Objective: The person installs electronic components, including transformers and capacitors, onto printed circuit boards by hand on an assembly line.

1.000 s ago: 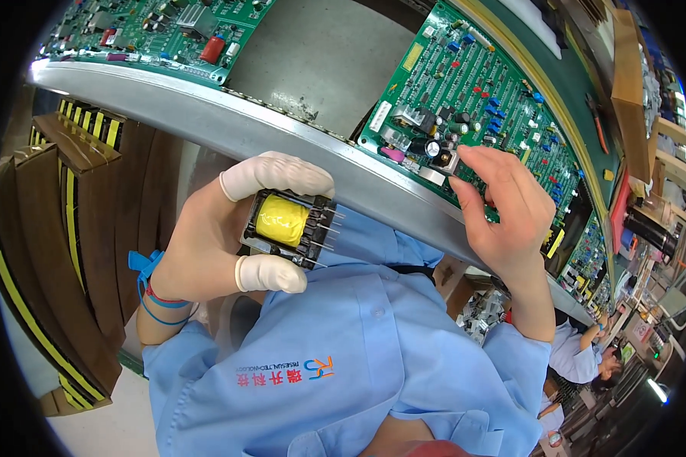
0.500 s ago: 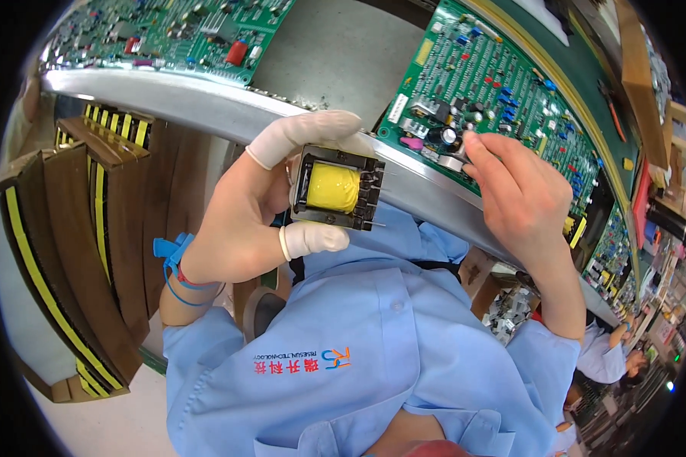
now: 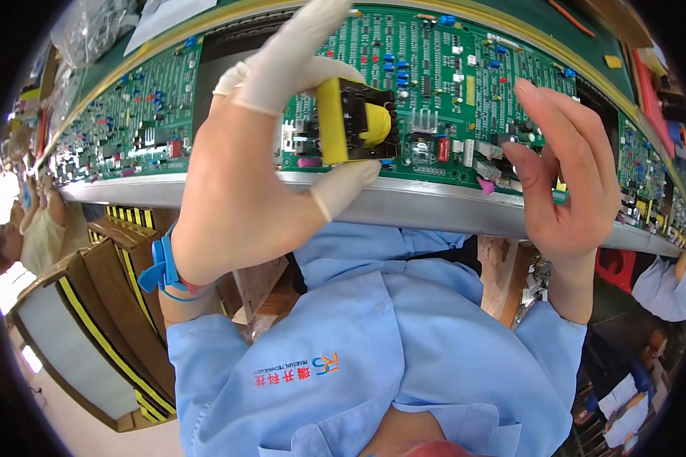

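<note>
Left hand (image 3: 244,183), with white rubber finger cots on, has its thumb and fingers pinched around a small black transformer wrapped in yellow tape (image 3: 352,122), held right over the near edge of the big green populated circuit board (image 3: 434,68). Right hand (image 3: 568,175) is open with fingers loosely spread, fingertips touching components near the same edge, just right of the transformer. The board sits along the grey metal rail (image 3: 427,209).

– That transformer (image 3: 354,122): what does it look like?
– Glossy yellow tape on a matt black plastic body, pinched by the left hand (image 3: 244,175) in smooth whitish rubber finger cots (image 3: 343,186).
– And the circuit board (image 3: 450,68)?
– Glossy green, on the bench's dull grey metal edge (image 3: 419,206).
</note>
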The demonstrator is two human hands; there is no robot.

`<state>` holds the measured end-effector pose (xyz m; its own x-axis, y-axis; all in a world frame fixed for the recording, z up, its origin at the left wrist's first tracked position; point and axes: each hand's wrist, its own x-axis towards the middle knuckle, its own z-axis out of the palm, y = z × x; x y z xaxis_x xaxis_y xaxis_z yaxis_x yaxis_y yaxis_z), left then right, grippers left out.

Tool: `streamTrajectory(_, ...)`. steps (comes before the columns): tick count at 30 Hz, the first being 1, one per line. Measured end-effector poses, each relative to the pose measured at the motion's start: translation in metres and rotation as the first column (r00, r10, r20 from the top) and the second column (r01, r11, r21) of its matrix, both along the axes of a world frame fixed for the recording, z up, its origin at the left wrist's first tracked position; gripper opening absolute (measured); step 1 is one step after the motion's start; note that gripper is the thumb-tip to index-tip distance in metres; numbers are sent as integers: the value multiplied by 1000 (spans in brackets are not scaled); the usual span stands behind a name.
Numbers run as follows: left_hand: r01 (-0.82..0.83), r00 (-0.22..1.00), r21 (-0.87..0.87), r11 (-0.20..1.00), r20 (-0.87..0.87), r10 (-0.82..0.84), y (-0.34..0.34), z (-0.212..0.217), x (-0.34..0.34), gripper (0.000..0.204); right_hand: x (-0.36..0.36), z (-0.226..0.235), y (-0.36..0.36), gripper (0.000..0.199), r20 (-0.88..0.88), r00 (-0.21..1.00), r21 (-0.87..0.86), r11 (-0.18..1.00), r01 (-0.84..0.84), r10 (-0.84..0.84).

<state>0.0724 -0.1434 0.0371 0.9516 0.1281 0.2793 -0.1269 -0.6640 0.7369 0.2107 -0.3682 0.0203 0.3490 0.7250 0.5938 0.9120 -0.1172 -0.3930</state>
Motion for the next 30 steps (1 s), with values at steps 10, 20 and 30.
streamTrajectory(10, 272, 948, 516, 812, -290, -134, -16, -1, 42, 94, 13, -20, -41, 33, -61, 991, 22, 993, 119, -117)
streamTrajectory(20, 353, 865, 589, 727, -501, -15, -39, 22, 59, 79, 9, -20, -39, 34, -63, 988, -17, 990, 143, -143)
streamTrajectory(30, 502, 763, 526, 687, -643, -64, -35, 28, 62, 100, 6, -25, -44, 36, -25, 995, 6, 995, 100, -100)
